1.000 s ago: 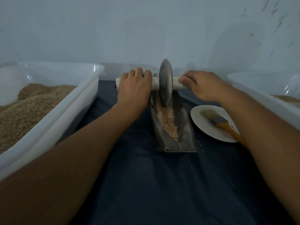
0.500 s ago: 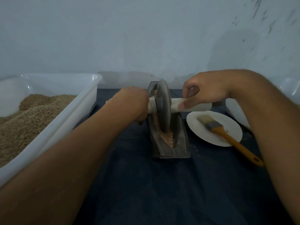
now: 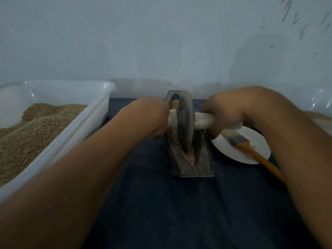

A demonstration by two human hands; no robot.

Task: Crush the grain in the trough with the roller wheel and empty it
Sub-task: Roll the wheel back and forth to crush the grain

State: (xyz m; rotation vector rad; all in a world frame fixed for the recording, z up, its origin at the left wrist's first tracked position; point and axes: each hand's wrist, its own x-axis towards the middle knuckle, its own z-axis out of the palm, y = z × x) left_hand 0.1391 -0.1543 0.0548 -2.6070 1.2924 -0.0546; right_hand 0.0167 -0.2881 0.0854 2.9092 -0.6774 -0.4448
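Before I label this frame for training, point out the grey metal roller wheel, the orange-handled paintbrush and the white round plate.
grey metal roller wheel [image 3: 186, 121]: head view, disc face.
orange-handled paintbrush [image 3: 251, 150]: head view, handle.
white round plate [image 3: 233, 151]: head view, bare surface near the front rim.

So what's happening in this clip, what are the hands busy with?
A person is crushing grain in a narrow metal trough. The left hand and right hand each grip one end of the white axle of the roller wheel, which stands in the trough on the grain. A brush lies on a white plate to the right. A tub of grain sits to the left.
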